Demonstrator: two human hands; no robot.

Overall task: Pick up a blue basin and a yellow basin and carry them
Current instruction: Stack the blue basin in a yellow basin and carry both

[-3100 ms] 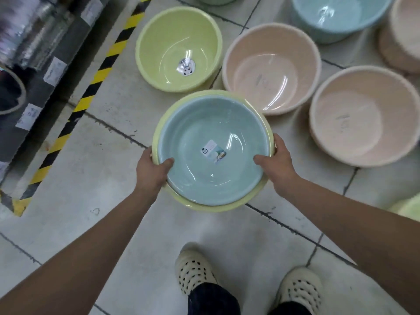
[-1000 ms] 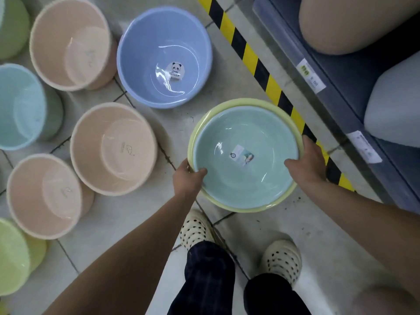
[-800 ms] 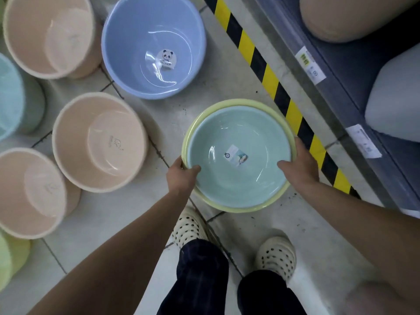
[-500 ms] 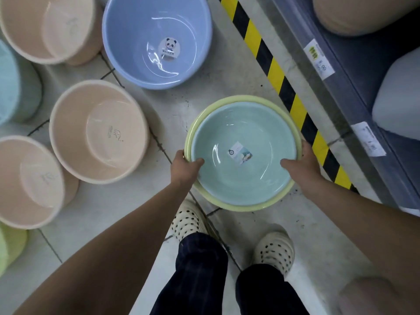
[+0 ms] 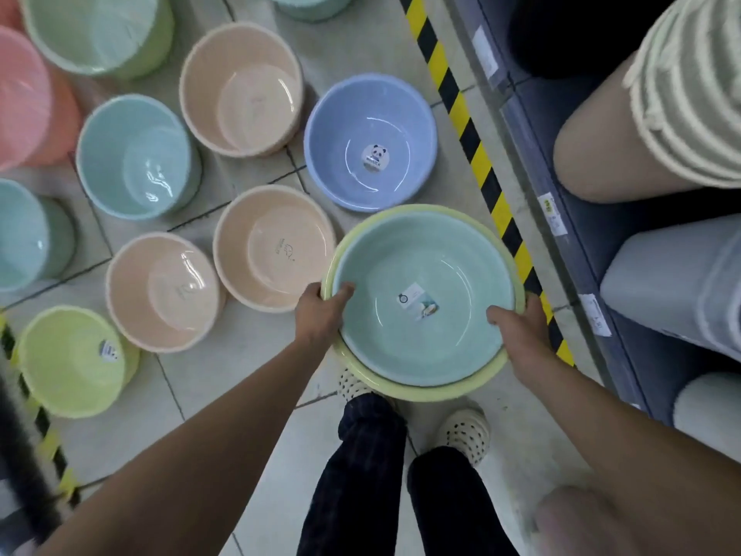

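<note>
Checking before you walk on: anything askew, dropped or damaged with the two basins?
Nothing stands out. The blue basin sits nested in the yellow basin, level, gripped at the rim by left hand and right hand.

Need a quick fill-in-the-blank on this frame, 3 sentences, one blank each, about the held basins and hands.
1. The pale blue plastic basin sits nested inside a larger ____ plastic basin.
2. The left hand and right hand grip opposite sides of the nested pair's ____.
3. On the tiled floor, the periwinkle blue round basin carries a sticker showing a ____.

Missing words: yellow; rim; panda
</note>
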